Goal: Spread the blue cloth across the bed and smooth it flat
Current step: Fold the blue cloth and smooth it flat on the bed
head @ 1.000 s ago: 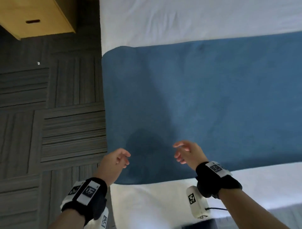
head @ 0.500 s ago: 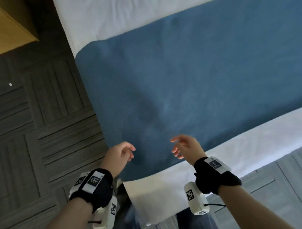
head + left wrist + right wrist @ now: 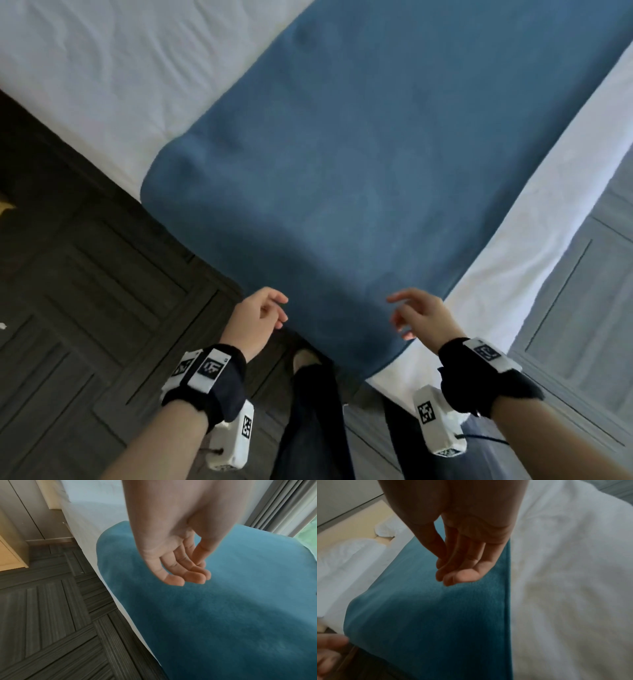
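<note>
Dark striped carpet tiles (image 3: 85,308) covered the floor. Grey curtains (image 3: 278,505) hung by a bright window (image 3: 308,530). Pale wooden cabinet (image 3: 10,555) stood left.

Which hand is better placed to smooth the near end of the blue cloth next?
Probably the right hand. It hovers open over the blue cloth near its corner on the bed. The left hand is open too, but sits at the cloth's draped edge, mostly over the floor.
</note>
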